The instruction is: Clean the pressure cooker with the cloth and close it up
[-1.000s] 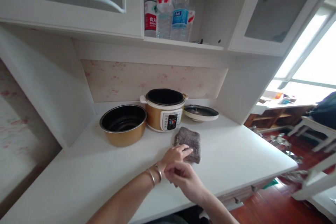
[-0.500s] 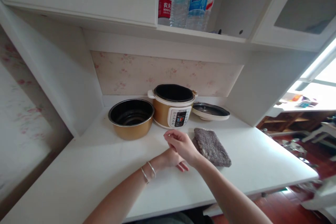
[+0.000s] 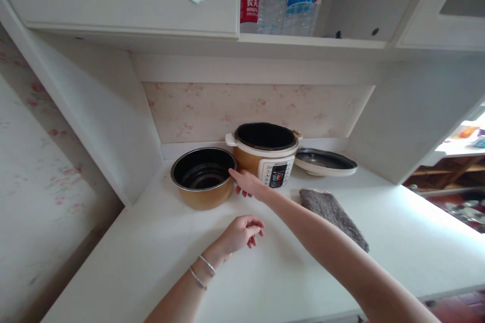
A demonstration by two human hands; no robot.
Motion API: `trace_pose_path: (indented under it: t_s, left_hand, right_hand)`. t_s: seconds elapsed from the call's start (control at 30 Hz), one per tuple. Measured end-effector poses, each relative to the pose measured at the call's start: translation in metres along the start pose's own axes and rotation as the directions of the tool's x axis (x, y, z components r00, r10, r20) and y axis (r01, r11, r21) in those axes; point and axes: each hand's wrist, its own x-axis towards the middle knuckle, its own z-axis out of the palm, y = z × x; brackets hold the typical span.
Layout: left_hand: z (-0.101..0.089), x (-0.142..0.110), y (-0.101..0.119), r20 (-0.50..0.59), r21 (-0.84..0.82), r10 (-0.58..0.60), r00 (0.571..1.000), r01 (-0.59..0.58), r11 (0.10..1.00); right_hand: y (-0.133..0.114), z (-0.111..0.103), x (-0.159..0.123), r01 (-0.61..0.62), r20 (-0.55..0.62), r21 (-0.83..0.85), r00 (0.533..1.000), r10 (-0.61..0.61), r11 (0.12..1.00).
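My right hand [image 3: 245,183] reaches to the right edge of a gold inner pot [image 3: 204,198] with a dark inside. Its thumb is at the pot's rim, and the other fingers are bent below, apart from the thumb, just outside the wall. Nearer to me, my left hand [image 3: 242,232], with two bangles [image 3: 202,272] on the wrist, hovers over the white counter [image 3: 273,282]. Its fingers are loosely bent with nothing in them. A gold and white electric cooker [image 3: 246,159] stands uncovered behind my right hand.
To the cooker's right lies a lid [image 3: 326,160], its dark underside up. A folded grey cloth [image 3: 333,214] rests on the counter right of my forearm. Overhead, plastic bottles [image 3: 275,5] stand in an open cabinet, beside a cabinet door [image 3: 132,15] with a handle.
My hands have come apart. The right hand has moved left and forward to the inner pot's rim, while the left has drawn slightly back. The view has shifted left.
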Motion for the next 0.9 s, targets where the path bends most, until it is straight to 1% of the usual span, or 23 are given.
trace_pose_path:
  t_s: [0.07, 0.2, 0.33, 0.43, 0.53, 0.6, 0.67, 0.8, 0.9]
  left_hand:
    - [0.000, -0.001, -0.001, 0.006, 0.004, 0.007, 1.000, -0.007, 1.000]
    - [-0.003, -0.004, -0.002, -0.003, -0.005, 0.014, 1.000, -0.014, 1.000]
    - [-0.006, -0.003, -0.003, -0.004, -0.029, 0.001, 1.000, -0.001, 1.000]
    - [-0.007, -0.002, -0.003, -0.002, -0.048, -0.007, 1.000, 0.006, 0.999]
    - [-0.008, -0.003, -0.001, -0.012, -0.056, 0.002, 1.000, -0.002, 0.998]
    - [-0.008, -0.003, 0.000, -0.018, -0.056, 0.001, 1.000, -0.002, 0.998]
    - [-0.008, -0.004, 0.000, -0.020, -0.059, -0.007, 1.000, 0.006, 0.998]
    - [-0.009, -0.004, -0.002, -0.021, -0.066, 0.000, 1.000, -0.001, 0.998]
    - [-0.009, -0.003, -0.003, -0.001, -0.063, 0.012, 1.000, -0.012, 0.998]
  right_hand:
    - [-0.007, 0.003, 0.009, -0.026, 0.016, 0.004, 1.000, 0.025, 1.000]
    - [-0.018, 0.012, 0.015, -0.011, 0.043, 0.120, 0.999, 0.006, 0.993]
    - [-0.030, 0.017, 0.011, -0.035, 0.104, 0.221, 0.995, 0.013, 0.975]
    - [-0.042, 0.020, 0.005, -0.035, 0.104, 0.279, 0.995, 0.006, 0.960]
    - [-0.059, 0.017, -0.005, -0.016, 0.088, 0.353, 0.996, -0.016, 0.936]
    - [-0.074, 0.009, -0.013, 0.009, 0.072, 0.425, 0.996, -0.044, 0.905]
    - [-0.092, -0.005, -0.022, 0.050, 0.036, 0.499, 0.996, -0.079, 0.865]
    - [-0.129, -0.047, -0.033, 0.149, -0.080, 0.590, 0.989, -0.126, 0.794]
    - [-0.144, -0.080, -0.033, 0.236, -0.202, 0.603, 0.969, -0.140, 0.762]
